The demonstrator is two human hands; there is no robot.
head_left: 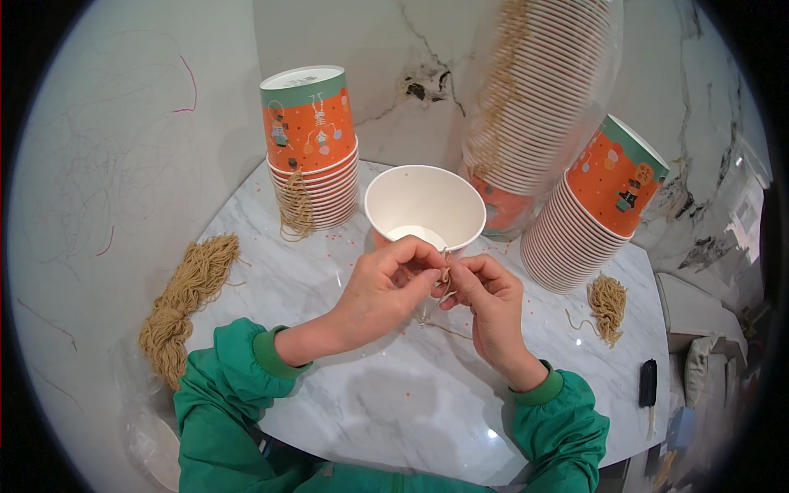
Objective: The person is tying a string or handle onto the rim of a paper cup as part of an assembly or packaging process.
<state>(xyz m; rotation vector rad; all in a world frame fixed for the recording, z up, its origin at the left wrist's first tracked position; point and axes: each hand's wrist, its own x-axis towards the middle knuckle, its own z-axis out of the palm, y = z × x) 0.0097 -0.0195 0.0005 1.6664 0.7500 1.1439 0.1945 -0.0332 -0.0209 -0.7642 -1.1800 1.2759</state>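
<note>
In front of me a white-lined paper bucket (425, 201) stands mouth up on the table. At its near rim both hands meet, working a thin piece of tan twine (445, 277). My left hand (386, 283) pinches the twine between thumb and forefinger. My right hand (493, 304) is closed on it from the other side, fingers bent. Between the fingertips the strand looks looped; its exact form is too small to make out. One loose end trails onto the tabletop below the hands.
Upside-down orange and green buckets stand stacked at left (312, 131) and right (608, 185). Behind is a tall plastic-wrapped bucket stack (542, 90). A thick twine hank (187, 300) lies left, a smaller twine bunch (608, 308) right, near a black object (648, 383) at the table's edge.
</note>
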